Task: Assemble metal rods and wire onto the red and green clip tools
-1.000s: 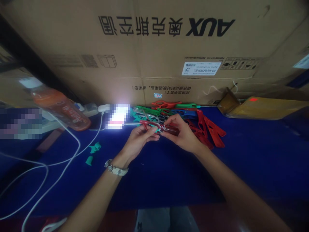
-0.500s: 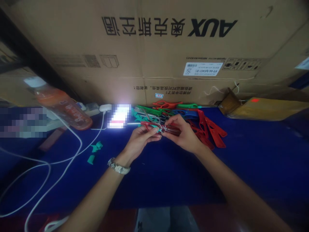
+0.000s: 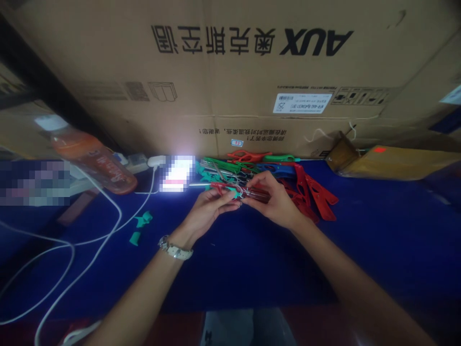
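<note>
Red lighter (image 3: 257, 194): held crosswise by both hands in front of the middle of the back edge of the blue surface (image 3: 234, 259); whether it touches the surface cannot be told. A thin metal rod (image 3: 200, 184) projects from its left end. The left hand (image 3: 207, 210) pinches the casing near a small teal part (image 3: 236, 193), thumb uppermost. The right hand (image 3: 276, 204) grips the translucent portion between thumb and forefinger, beside thin white wires (image 3: 240, 189). Behind and to the right, a pile of red, green and blue casings (image 3: 281, 170) lies along the back edge. Two loose teal pieces (image 3: 139, 228) lie toward the left edge. A drink bottle (image 3: 99, 161) tilts near the back left corner. A cardboard carton (image 3: 230, 72) stands behind the back edge.
</note>
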### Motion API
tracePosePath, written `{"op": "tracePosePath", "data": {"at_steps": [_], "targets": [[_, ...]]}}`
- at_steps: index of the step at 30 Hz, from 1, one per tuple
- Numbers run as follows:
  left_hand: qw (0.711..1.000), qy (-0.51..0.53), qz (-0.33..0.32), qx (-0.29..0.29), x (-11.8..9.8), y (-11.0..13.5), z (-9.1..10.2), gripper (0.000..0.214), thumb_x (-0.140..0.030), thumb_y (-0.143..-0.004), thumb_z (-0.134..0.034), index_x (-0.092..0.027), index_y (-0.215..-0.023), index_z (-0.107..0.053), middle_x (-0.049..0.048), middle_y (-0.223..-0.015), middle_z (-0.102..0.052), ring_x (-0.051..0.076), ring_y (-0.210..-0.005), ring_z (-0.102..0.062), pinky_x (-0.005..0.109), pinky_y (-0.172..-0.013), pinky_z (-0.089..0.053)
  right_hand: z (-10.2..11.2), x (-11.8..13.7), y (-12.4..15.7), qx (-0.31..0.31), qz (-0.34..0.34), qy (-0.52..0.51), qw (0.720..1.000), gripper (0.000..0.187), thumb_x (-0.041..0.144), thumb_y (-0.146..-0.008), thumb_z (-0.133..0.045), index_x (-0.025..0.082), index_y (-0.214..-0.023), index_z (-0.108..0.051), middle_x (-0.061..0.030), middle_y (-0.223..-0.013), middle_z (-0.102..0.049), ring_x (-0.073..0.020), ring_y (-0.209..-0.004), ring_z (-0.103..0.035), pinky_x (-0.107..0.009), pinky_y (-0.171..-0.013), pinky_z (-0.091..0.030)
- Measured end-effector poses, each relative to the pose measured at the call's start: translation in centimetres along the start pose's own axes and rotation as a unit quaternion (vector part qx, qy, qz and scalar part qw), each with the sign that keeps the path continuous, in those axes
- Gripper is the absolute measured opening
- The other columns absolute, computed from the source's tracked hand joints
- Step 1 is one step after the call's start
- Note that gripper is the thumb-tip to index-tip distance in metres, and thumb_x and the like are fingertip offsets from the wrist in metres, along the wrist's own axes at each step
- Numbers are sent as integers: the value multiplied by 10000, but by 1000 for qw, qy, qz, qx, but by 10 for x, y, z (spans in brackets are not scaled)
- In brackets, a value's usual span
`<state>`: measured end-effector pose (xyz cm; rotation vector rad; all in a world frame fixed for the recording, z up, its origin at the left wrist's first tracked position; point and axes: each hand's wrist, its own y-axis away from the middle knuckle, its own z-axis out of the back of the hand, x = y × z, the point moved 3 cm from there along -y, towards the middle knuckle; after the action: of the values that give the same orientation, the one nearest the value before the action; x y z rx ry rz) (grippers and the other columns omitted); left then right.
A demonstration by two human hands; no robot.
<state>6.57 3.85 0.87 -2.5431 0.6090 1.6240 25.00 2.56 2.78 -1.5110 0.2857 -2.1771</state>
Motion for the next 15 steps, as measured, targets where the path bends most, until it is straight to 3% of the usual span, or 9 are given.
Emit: {"op": "tracePosePath", "data": {"at_steps": [8,15], "targets": [[999,8,38,8,7,-2,4,246,-306,-654,-905,-143,-796,-789,39,-799,-775,149,-756,-739,253,-802,-601,-1,-4,2,7,-3,1,1000,321,335,-843,-748,251,-997,-478,-28,-969,-657,-180,-821,-683,-347,-755,-589],[1000,0,19,15,9,-1,3,212,-310,-730,-856,-153,-858,-794,48,-889,-777,154,-834,-728,297,-900,-581,-1,-7,2,-16,36,27,999,304,319,-849,-742,256,-1008,-490,-37,-993,-663,-201,-900,-690,-375,-821,-592]]}}
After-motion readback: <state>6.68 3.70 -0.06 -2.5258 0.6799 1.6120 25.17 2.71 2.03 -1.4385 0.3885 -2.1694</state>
